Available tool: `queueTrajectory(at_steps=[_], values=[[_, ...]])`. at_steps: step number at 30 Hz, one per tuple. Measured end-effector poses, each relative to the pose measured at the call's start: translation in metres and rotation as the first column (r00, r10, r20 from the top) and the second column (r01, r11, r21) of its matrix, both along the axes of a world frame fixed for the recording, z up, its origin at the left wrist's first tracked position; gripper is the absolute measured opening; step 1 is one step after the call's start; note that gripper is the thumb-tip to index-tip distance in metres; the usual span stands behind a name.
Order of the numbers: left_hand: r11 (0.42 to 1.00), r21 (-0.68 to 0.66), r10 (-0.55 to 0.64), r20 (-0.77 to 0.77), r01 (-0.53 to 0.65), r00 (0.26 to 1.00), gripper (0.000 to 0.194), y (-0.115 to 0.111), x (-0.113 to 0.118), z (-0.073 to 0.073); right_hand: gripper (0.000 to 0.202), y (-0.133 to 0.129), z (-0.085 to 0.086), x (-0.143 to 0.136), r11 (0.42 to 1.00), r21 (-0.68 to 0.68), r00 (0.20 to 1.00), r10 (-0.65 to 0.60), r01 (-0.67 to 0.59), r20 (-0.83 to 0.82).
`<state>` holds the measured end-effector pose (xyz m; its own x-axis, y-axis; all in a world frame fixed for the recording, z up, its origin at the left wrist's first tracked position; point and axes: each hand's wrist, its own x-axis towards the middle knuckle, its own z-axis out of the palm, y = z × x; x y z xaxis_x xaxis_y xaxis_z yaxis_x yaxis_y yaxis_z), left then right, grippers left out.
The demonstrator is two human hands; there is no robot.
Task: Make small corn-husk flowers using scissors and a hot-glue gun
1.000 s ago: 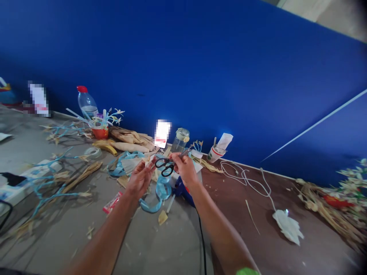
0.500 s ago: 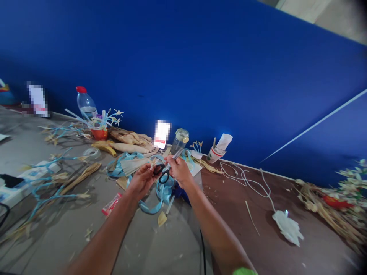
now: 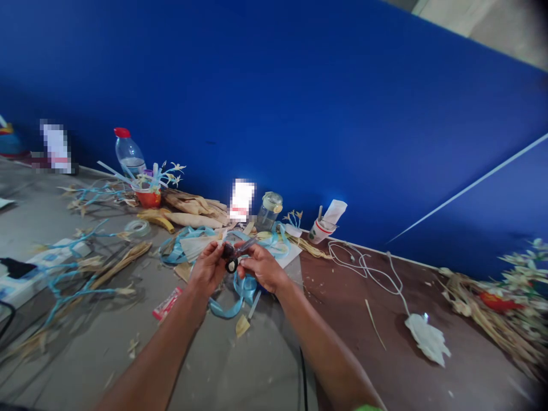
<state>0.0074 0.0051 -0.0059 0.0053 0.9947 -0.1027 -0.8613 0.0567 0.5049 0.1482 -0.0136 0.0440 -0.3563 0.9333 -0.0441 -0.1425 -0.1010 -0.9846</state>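
Right hand [image 3: 262, 266]: fingers closed on scissors [image 3: 229, 250] | Scissors: above the worktop [image 3: 240, 371], between both hands, blades [image 3: 247, 245] angled toward the right hand | Left hand [image 3: 208, 267]: fingertips narrowed at the scissors' handles; from where I stand, cannot tell its grip | Below: blue ribbon [image 3: 230, 311], on worktop | Behind: clear jar [image 3: 269, 216], near the blue wall [image 3: 274, 103]

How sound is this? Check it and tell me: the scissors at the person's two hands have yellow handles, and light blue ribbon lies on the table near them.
Not quite: the handles are black, not yellow, as the head view shows. The rest stands: the scissors are at the left hand and right hand, with light blue ribbon on the table nearby.
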Motion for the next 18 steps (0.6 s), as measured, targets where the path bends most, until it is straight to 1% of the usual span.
queueTrajectory(at_steps=[2,3,6,7,10,12,15,18], values=[[1.0,-0.009,-0.011,-0.009,0.011,1.0,0.019,-0.001,0.002,0.0,0.036,0.002,-0.007,-0.001,0.992,0.108,0.991,-0.076,0.065,0.11],[1.0,-0.012,-0.011,-0.011,0.011,1.0,0.02,-0.001,0.002,0.0,0.038,0.002,-0.009,-0.001,0.982,0.175,0.982,-0.101,0.072,0.161],[1.0,-0.018,0.0,-0.011,0.0,1.0,0.02,-0.002,0.003,0.0,0.043,0.003,-0.014,-0.004,0.939,0.344,0.959,-0.118,0.023,0.258],[1.0,-0.017,-0.002,-0.013,0.002,1.0,0.019,-0.002,0.003,0.001,0.045,0.002,-0.015,-0.005,0.927,0.376,0.953,-0.125,0.014,0.274],[1.0,-0.018,-0.026,-0.041,0.025,0.999,0.018,-0.005,0.001,0.003,0.05,0.002,-0.017,-0.008,0.896,0.443,0.931,-0.192,0.037,0.31],[0.999,-0.026,-0.041,-0.068,0.04,0.997,0.017,-0.007,0.001,0.004,0.046,0.001,-0.019,-0.008,0.87,0.491,0.913,-0.234,0.043,0.334],[0.998,-0.038,-0.059,-0.078,0.057,0.995,0.018,-0.008,0.002,0.006,0.033,-0.001,-0.019,-0.008,0.822,0.568,0.902,-0.263,0.024,0.342],[0.997,-0.031,-0.065,-0.038,0.064,0.997,0.021,-0.007,0.003,0.006,0.032,-0.004,-0.019,-0.007,0.797,0.602,0.901,-0.297,0.051,0.316]])
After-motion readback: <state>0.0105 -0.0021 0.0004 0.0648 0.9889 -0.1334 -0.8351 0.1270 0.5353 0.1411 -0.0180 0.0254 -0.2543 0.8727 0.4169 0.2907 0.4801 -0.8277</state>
